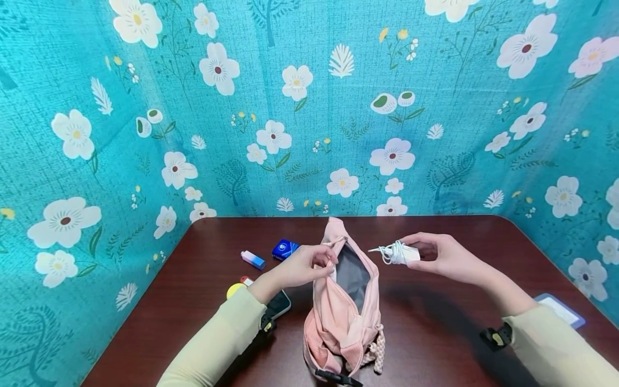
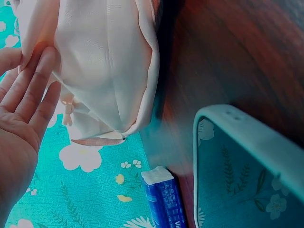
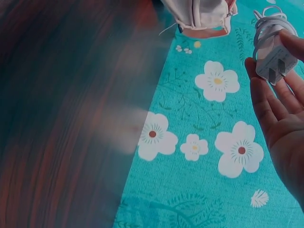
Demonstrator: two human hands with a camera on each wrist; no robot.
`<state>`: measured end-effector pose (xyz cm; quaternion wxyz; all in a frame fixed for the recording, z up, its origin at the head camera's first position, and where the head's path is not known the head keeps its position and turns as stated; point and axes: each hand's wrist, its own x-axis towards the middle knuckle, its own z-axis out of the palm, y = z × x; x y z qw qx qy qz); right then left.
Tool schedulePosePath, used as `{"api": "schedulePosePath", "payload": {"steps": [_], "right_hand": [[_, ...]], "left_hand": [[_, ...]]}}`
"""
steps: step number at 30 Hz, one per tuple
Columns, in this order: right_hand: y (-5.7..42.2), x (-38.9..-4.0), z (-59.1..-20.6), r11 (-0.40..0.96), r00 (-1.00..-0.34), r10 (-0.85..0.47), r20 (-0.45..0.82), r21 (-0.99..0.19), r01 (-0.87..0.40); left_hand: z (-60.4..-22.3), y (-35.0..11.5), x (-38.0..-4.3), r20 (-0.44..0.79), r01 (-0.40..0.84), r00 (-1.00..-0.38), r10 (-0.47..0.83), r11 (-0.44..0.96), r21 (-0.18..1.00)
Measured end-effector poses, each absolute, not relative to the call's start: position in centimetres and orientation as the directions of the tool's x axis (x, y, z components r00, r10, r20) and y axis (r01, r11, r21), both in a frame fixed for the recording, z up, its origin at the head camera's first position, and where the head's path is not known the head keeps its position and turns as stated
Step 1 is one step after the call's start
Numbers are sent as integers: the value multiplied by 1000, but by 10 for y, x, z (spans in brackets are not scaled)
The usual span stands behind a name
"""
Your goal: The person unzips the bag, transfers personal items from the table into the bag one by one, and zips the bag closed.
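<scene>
Now — charger (image 1: 409, 255) in right hand (image 1: 446, 256), left hand (image 1: 308, 264) gripping bag (image 1: 335, 314).

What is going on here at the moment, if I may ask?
A person is handling a pink bag and a white charger at a table. The left grip pinches the edge of the bag's open mouth. The right grip holds the charger, its cable wound around it, in the air to the right of the bag, so it is not inside. A blue packet and a phone lie to the bag's left.
</scene>
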<state>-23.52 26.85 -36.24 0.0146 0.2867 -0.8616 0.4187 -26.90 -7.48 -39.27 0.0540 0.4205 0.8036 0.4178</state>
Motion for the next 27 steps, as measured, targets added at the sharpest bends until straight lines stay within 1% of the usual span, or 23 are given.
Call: {"api": "schedulePosePath", "payload": {"steps": [9, 18, 23, 27], "right_hand": [[252, -247, -368, 465, -817, -510, 269, -713, -525], [239, -251, -371, 428, -805, -522, 282, -730, -533], [229, -254, -376, 413, -787, -552, 275, -730, -545], [220, -255, -379, 399, -773, -574, 270, -732, -552]], "left_hand": [[-392, -74, -267, 263, 625, -653, 710, 309, 717], [-393, -76, -269, 259, 622, -657, 708, 315, 717], [-394, -76, -269, 269, 628, -655, 706, 311, 714], [-390, -74, -265, 267, 621, -666, 697, 319, 715]]}}
